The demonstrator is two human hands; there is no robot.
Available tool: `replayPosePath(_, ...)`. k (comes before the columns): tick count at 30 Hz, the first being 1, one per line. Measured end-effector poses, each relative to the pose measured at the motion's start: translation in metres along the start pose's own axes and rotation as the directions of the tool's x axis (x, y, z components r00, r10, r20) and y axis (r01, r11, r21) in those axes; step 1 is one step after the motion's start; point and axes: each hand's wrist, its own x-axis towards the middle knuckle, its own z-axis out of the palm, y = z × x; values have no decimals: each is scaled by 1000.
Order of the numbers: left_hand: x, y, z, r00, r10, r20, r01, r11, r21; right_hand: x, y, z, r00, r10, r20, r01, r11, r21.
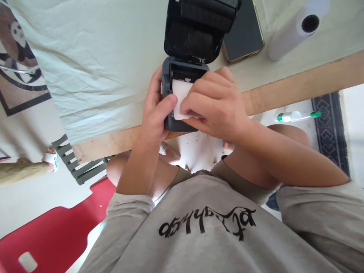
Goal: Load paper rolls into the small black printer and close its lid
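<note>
- Table under pale cloth, phone lying at 1 o'clock.
- Left hand gripping open printer at table edge.
- Right hand pinching white paper in the printer's bay.
- Spare roll sitting at 2 o'clock.

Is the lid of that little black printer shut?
No, the printer's lid is swung open and back, and both the left hand and right hand rest on the white paper inside.

Grey short-sleeved T-shirt, black script lettering across the chest at 6 o'clock, loose sleeves ending above the elbows, bare forearms, bare knees
</note>
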Motion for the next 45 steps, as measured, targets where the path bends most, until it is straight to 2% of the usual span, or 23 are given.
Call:
replayPosePath(3, 1, -1, -2, 999, 27, 33, -29, 997, 66, -1, 5, -3, 999, -12, 35, 8, 994, 105)
replayPosePath(5, 2, -2, -2, 997, 45, 61, -49, 996, 68, 1, 12, -8, 997, 62, -55, -49, 975, 216)
replayPosePath(7, 2, -4, -2, 992, 83, 90, -89, 994, 60, 3, 20, -13, 950, 215, -226, -142, 944, 299)
replayPosePath(9, 2, -6, -2, 989, 103, 102, -110, 992, 68, 4, 27, -17, 877, 387, -284, -282, 894, 347)
replayPosePath(11, 2, -6, -1, 989, 103, 107, -110, 992, 69, 5, 32, -19, 846, 485, -223, -370, 834, 410)
replayPosePath(14, 2, -6, -2, 990, 98, 99, -104, 993, 62, 4, 36, -18, 871, 476, -121, -315, 731, 605)
replayPosePath(17, 4, -10, -4, 991, 110, 76, -116, 990, 76, 4, 40, -15, 860, 504, -75, -322, 652, 687)
replayPosePath(19, 5, -12, -6, 989, 122, 84, -127, 990, 59, 3, 42, -12, 883, 469, -7, -358, 683, 637)
replayPosePath(22, 6, -13, -6, 986, 128, 109, -131, 991, 19, 1, 42, -9, 941, 301, 155, -335, 759, 559)
replayPosePath(25, 4, -11, -1, 985, 135, 111, -134, 991, -16, 0, 37, -7, 944, 218, 247, -321, 779, 539)
replayPosePath(29, 1, -8, 3, 993, 107, 41, -107, 994, -11, 1, 28, -4, 936, 234, 265, -344, 771, 536)
replayPosePath(33, 0, -7, 2, 996, 78, 41, -77, 997, -16, 4, 29, -3, 929, 234, 286, -356, 777, 519)
replayPosePath(35, 1, -7, 1, 997, 72, 31, -71, 997, -14, 6, 36, -5, 940, 232, 252, -331, 805, 492)
replayPosePath(37, 1, -8, 1, 997, 78, 28, -78, 997, -14, 10, 48, -8, 948, 280, 152, -318, 859, 400)
replayPosePath(40, 1, -9, 1, 995, 100, 26, -99, 995, -33, 14, 75, -6, 906, 424, 7, -419, 891, 178)
replayPosePath(42, 1, -8, 2, 996, 90, 23, -89, 995, -38, 13, 93, 3, 827, 562, -22, -561, 827, 28)
replayPosePath(45, 0, -5, 2, 998, 52, 27, -52, 998, -21, 9, 113, 21, 722, 691, -30, -691, 720, -59)
